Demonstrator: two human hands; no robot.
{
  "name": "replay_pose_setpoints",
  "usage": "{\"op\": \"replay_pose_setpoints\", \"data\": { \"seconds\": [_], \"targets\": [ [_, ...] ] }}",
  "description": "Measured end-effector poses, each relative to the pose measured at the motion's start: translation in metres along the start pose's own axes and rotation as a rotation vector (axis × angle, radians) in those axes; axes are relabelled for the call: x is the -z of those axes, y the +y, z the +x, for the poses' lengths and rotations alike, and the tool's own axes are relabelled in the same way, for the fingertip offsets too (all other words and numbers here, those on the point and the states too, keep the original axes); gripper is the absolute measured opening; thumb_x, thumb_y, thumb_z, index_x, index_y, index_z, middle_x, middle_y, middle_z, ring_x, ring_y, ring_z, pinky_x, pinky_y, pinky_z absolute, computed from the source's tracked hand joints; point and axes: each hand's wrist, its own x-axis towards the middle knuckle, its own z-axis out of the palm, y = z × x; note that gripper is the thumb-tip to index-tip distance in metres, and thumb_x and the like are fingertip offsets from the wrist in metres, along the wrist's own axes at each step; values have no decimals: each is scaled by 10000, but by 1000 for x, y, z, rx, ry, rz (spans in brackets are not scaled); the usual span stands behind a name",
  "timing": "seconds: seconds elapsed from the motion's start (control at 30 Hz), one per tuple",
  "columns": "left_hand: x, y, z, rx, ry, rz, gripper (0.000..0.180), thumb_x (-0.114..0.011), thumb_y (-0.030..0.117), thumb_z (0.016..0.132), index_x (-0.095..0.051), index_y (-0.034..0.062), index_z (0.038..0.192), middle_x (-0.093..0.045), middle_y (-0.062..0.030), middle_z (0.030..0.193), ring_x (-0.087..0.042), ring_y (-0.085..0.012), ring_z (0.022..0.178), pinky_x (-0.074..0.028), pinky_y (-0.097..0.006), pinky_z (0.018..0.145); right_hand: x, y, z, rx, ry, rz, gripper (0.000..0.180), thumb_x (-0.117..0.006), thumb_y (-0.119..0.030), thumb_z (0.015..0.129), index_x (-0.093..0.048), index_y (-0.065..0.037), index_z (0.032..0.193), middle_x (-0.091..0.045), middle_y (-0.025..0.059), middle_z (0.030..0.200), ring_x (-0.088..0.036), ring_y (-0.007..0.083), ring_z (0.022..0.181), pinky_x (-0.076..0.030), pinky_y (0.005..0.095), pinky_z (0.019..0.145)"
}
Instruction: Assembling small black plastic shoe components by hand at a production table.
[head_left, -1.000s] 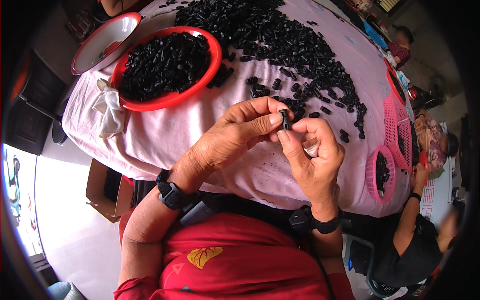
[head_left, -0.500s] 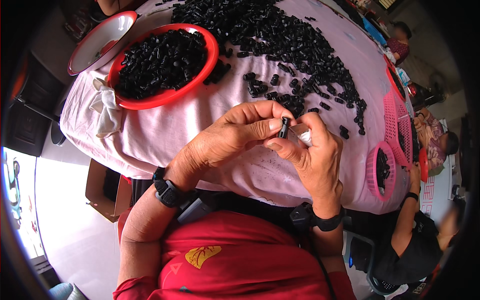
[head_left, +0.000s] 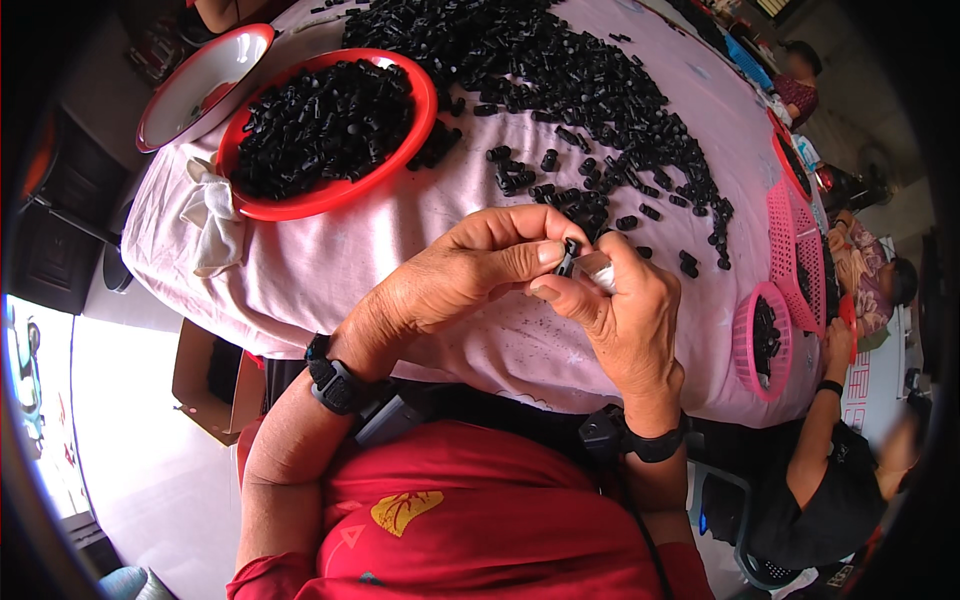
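Note:
My left hand (head_left: 468, 262) pinches a small black plastic part (head_left: 567, 258) between thumb and forefinger, above the near side of the table. Close against it, my right hand (head_left: 637, 318) is closed on a small thin blade with a white wrapped end (head_left: 602, 275). The right thumb rests by the lower end of the black part. Fingers partly cover both things. Beyond my hands, loose black parts of the same kind lie in a large heap (head_left: 600, 95) on the pink cloth (head_left: 340, 265).
A red-rimmed basin (head_left: 425, 120) full of black parts stands at the left, beside a white enamel basin (head_left: 205, 85) and a white rag (head_left: 212, 225). At the right are pink baskets (head_left: 742, 345) and co-workers. A cardboard box (head_left: 205, 385) sits on the floor.
The black part has tilted slightly between my fingers, and my right hand with the blade has shifted a little to the left. A co-worker's arm at the right has moved slightly.

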Motion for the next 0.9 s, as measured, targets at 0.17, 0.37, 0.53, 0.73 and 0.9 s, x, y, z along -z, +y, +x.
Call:
{"op": "replay_pose_setpoints", "data": {
  "seconds": [0.17,0.37,0.53,0.73,0.9],
  "targets": [
    [2,1,-2,-10,4,27,233,-568,164,956,-583,15,1134,-615,-43,1073,-568,-114,1009,-444,-264,909,-3,-3,-1,15,-9,24,174,-597,-191,922,-566,-22,951,-625,87,713,-594,206,586,-443,325,545],
    [12,9,0,-32,253,-83,223,-559,200,961,-603,40,1109,-624,-15,946,-582,-96,810,-484,-239,776,2,-6,-3,50,-25,104,175,-596,-192,923,-566,-22,953,-628,91,716,-599,210,588,-447,328,547],
    [61,49,-11,-389,504,-433,108,-507,116,966,-557,20,960,-605,-60,949,-565,-112,738,-486,-242,727,2,-6,-3,56,-17,127,176,-595,-193,923,-566,-22,955,-631,94,718,-603,214,590,-450,330,548],
    [74,75,-30,-483,604,-471,179,-508,87,962,-418,40,1109,-617,-198,1046,-634,-240,916,-485,-376,859,3,1,2,42,-5,106,178,-593,-194,924,-565,-21,957,-635,97,721,-607,218,592,-453,332,550],
    [58,65,-21,-543,761,-261,277,-546,113,948,-450,-13,1175,-613,-116,1005,-598,-176,871,-483,-322,809,7,2,5,22,30,90,179,-592,-195,925,-565,-21,959,-638,101,724,-611,222,593,-456,335,552]
  ]
}}
